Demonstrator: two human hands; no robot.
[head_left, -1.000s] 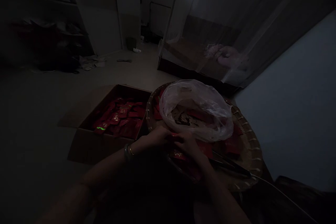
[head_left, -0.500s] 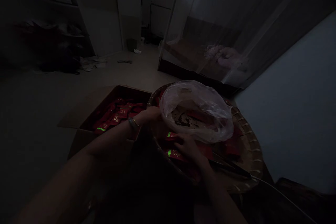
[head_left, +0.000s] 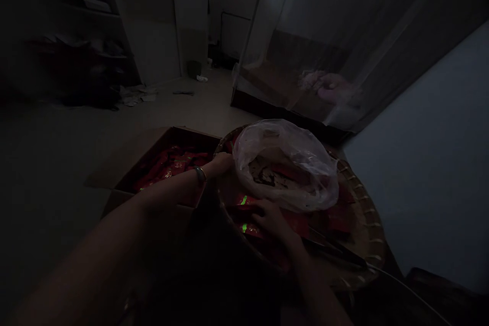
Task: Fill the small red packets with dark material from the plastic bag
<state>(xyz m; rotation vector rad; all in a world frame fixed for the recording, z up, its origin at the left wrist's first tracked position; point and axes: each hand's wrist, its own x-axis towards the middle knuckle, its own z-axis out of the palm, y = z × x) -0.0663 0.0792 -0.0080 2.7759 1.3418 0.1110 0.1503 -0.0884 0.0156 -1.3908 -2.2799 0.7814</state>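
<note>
The room is very dim. My left hand [head_left: 222, 163], with a bracelet at its wrist, is closed at the left rim of a round woven bamboo tray [head_left: 372, 219], beside a clear plastic bag [head_left: 324, 183]. What its fingers hold is hidden. My right hand [head_left: 270, 218] lies in front of the bag, its fingers closed on the edge of a red packet [head_left: 246, 209]. Below that hand lies another red packet [head_left: 254, 231] with gold print and a bright green mark. The bag stands open, with pale and dark pieces inside that I cannot make out.
To the left, an open cardboard box [head_left: 194, 132] holds several red packets [head_left: 171, 163]. A dark long tool [head_left: 338, 252] with a white cord [head_left: 405, 282] lies on the tray's right side. Behind stands a netted bed [head_left: 305, 61]; a pale wall [head_left: 431, 163] rises at right.
The view has shifted slightly. My left hand has moved little beside the bag, its forearm a bit higher. The red packet at my right hand has tilted a little.
</note>
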